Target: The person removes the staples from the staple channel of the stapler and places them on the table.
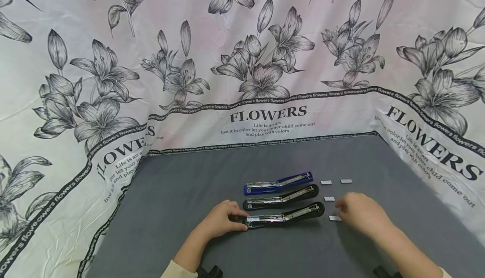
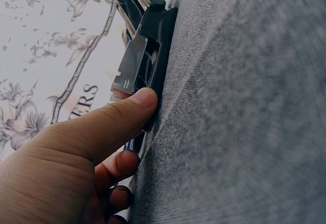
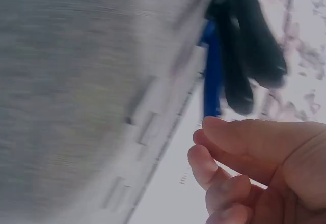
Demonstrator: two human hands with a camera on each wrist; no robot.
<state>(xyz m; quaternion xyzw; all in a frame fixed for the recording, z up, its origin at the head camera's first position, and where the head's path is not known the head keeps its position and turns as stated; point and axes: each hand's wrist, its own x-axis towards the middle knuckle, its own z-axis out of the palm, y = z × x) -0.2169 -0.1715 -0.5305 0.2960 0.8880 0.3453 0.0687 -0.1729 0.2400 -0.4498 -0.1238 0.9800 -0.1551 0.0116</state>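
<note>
Three opened staplers lie side by side on the grey surface: a blue stapler (image 1: 278,184) farthest back, a black stapler (image 1: 280,198) in the middle and another black stapler (image 1: 284,216) in front. My left hand (image 1: 224,218) pinches the front stapler's left end, thumb on the near side, as the left wrist view shows. A pale strip lies in its tray. My right hand (image 1: 361,213) hovers beside several small staple strips (image 1: 329,199), close to the nearest strip (image 1: 335,218). Its thumb and fingers are loosely curled, with nothing visible between them in the blurred right wrist view.
A white cloth (image 1: 265,120) printed with flowers and lettering stands around the back and sides of the grey table (image 1: 189,173). Two staple strips lie toward the back, right of the blue stapler.
</note>
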